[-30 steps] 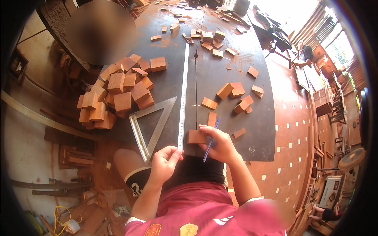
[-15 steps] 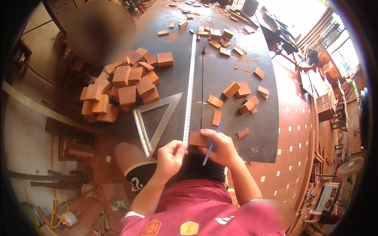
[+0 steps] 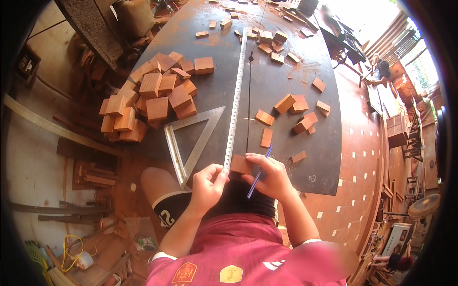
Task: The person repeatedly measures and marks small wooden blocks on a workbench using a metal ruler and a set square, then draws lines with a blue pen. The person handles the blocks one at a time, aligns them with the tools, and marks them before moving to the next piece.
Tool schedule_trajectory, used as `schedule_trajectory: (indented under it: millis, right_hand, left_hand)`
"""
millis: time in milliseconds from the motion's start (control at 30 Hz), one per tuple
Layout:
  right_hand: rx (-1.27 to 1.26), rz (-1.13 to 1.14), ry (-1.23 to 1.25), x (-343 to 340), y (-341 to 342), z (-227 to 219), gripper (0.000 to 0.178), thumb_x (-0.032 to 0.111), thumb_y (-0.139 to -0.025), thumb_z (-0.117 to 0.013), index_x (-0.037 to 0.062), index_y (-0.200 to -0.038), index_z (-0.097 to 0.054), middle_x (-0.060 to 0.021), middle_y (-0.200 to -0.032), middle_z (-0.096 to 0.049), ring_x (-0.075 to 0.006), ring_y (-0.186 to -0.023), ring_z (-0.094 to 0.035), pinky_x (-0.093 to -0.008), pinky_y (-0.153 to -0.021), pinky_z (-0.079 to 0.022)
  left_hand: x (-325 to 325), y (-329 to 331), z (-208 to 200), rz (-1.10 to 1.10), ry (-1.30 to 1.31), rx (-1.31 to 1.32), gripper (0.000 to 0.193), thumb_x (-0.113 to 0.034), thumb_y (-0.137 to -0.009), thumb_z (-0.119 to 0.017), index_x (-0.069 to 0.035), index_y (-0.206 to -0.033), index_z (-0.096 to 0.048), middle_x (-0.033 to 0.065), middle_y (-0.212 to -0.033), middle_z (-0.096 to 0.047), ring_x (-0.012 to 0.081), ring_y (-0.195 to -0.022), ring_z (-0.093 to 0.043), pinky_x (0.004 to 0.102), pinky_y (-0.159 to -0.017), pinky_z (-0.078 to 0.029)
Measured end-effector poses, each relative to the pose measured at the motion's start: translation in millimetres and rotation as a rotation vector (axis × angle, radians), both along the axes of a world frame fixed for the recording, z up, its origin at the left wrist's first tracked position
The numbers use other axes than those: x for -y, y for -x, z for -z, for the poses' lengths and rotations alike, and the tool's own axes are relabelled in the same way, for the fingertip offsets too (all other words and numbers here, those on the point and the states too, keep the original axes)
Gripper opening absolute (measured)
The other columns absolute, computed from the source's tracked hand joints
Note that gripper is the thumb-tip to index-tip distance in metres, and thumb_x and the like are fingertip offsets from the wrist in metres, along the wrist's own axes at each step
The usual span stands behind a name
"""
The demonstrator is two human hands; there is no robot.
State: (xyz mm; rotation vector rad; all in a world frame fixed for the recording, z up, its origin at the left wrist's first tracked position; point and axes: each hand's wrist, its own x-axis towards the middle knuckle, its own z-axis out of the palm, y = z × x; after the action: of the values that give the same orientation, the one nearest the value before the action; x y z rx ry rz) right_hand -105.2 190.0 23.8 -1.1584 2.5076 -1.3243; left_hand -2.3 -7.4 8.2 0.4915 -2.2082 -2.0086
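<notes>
Item: one reddish-brown rectangular wooden block [image 3: 241, 165], at the table's near edge, just beside the measure's near end; I cannot tell whether the two touch.
Right hand [image 3: 272, 176]: thumb and fingers pinching the block; one slim blue pen [image 3: 253, 186] tucked across the same fingers.
Item: one long, narrow white measuring strip with dark graduations [image 3: 236, 95], running away from the body.
Left hand [image 3: 208, 188]: thumb and forefinger pressed together on the strip's near end.
Handling note: I would keep the strip flat and straight, the block's edge square to it, the pinch light enough not to skew either, and the pen tip clear of the work until wanted.
Left of the strip: one silver metal triangular square [image 3: 202, 142], lying flat; beyond it, one heap of reddish-brown blocks [image 3: 157, 108].
Right: scattered smaller wooden blocks [image 3: 299, 103].
Support: one dark, smooth-topped table [image 3: 217, 78].
</notes>
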Motion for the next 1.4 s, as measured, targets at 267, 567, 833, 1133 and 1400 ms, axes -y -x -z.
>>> schedule_trajectory:
  millis: [267,567,833,1133,1400]
  right_hand:
    - [0.080,0.133,0.253,-11.7,8.0,-5.0,0.051,0.037,-0.095,-0.075,0.0027,-0.130,-0.062,-0.0163,-0.114,-0.073,-0.0280,-0.107,-0.070,-0.0387,-0.091,-0.055]
    - [0.638,-0.073,0.358,9.7,19.2,-33.5,0.021,0.005,-0.093,-0.057,-0.0028,-0.111,-0.066,-0.0080,-0.088,-0.069,-0.0134,-0.077,-0.065,-0.0301,-0.069,-0.054]
    - [0.658,-0.088,0.180,31.8,25.4,-28.6,0.008,0.002,-0.085,-0.068,0.0002,-0.082,-0.060,-0.0053,-0.075,-0.068,-0.0071,-0.069,-0.063,-0.0266,-0.059,-0.051]
    - [0.598,-0.037,0.206,31.0,26.0,-6.8,0.020,0.004,-0.079,-0.073,0.0019,-0.071,-0.055,-0.0018,-0.066,-0.063,-0.0042,-0.063,-0.058,-0.0253,-0.051,-0.046]
    - [0.594,-0.020,0.216,32.1,26.5,-9.5,0.020,0.003,-0.079,-0.073,0.0020,-0.071,-0.054,-0.0014,-0.067,-0.063,-0.0031,-0.064,-0.056,-0.0247,-0.052,-0.046]
  left_hand:
    - [2.3,3.3,-0.3,-0.016,0.040,-0.022,0.013,-0.010,-0.098,-0.066,0.000,-0.093,-0.072,0.0032,-0.072,-0.070,0.0075,-0.065,-0.063,0.0250,-0.060,-0.050]
    - [4.0,4.2,-3.8,0.010,0.028,-0.002,0.013,-0.010,-0.099,-0.067,0.000,-0.093,-0.071,-0.0011,-0.074,-0.066,0.0037,-0.067,-0.059,0.0216,-0.064,-0.047]
    - [1.9,4.5,-5.9,-0.003,0.040,-0.018,0.014,-0.012,-0.099,-0.067,-0.001,-0.093,-0.072,-0.0028,-0.072,-0.065,0.0023,-0.066,-0.056,0.0210,-0.061,-0.045]
    - [2.6,4.7,-3.3,-0.003,0.080,-0.062,0.014,-0.011,-0.099,-0.067,0.000,-0.090,-0.070,-0.0040,-0.070,-0.062,0.0018,-0.064,-0.052,0.0219,-0.057,-0.042]
    - [4.8,3.9,0.5,-0.022,0.095,-0.104,0.013,-0.009,-0.097,-0.068,0.000,-0.087,-0.069,-0.0041,-0.070,-0.061,0.0020,-0.063,-0.052,0.0223,-0.057,-0.042]
